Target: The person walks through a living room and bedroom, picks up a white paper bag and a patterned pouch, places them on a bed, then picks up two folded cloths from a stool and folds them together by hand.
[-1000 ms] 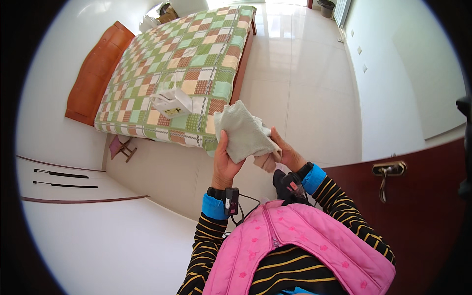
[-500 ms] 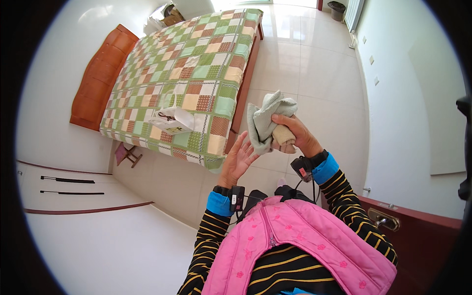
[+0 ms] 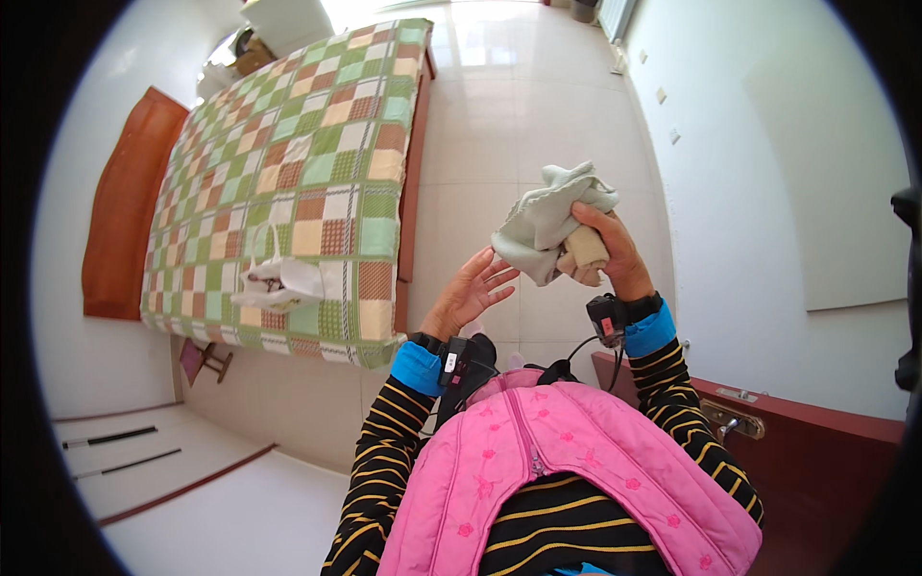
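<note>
Bunched in my right hand is a pale green cloth with a scalloped edge, its loose part hanging off to the left. A beige cloth, folded or rolled up, is held in the same grip just below it. The thumb presses on top, and the other fingers are mostly hidden behind the cloths. My left hand is open beside the green cloth's lower left edge, palm up and fingers apart. Its fingertips are close to the cloth; I cannot tell if they touch it.
A bed with a checked cover stands on the left, a white bag on its near end. Beside it is a small folding stool. A dark red door with a metal handle is near my right arm. A white wall runs along the right.
The bed and bag have shifted left in view, and the door shows more. Both cloths stay in my right hand, now further right; the green one spreads more to the left.
</note>
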`<state>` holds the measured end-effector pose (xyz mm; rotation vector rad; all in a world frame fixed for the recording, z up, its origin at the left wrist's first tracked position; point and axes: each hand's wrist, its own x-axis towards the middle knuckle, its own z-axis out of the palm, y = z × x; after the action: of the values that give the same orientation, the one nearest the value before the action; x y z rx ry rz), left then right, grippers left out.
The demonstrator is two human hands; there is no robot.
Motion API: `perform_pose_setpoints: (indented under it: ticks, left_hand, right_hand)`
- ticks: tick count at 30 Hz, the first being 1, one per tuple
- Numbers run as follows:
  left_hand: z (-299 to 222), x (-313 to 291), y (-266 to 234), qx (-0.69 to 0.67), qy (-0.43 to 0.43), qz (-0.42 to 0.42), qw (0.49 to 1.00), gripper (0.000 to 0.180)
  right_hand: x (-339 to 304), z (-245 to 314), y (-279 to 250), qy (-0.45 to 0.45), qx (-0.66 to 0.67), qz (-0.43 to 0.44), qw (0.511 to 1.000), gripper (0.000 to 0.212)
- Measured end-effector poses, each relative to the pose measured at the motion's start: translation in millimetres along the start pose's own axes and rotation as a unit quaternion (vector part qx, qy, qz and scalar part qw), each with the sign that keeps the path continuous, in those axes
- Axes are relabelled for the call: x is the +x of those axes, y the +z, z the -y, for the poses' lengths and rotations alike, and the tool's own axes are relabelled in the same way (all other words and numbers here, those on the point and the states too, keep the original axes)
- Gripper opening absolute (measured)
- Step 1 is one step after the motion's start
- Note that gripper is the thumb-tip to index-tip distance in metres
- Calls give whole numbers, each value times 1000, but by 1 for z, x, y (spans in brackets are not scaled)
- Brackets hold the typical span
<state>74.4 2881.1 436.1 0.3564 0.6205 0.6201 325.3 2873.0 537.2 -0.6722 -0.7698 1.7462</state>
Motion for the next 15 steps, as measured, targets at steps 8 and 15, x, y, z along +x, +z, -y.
perform_pose_setpoints:
  ticks: [8,15]
  left_hand:
    - [-70,39,-9,112,-40,17,993,48]
    - [-89,79,-7,118,-92,86,985,43]
  right_hand:
    - [24,28,-18,-41,6,-141,989,27]
    - [32,31,-11,-92,-147,-312,934,20]
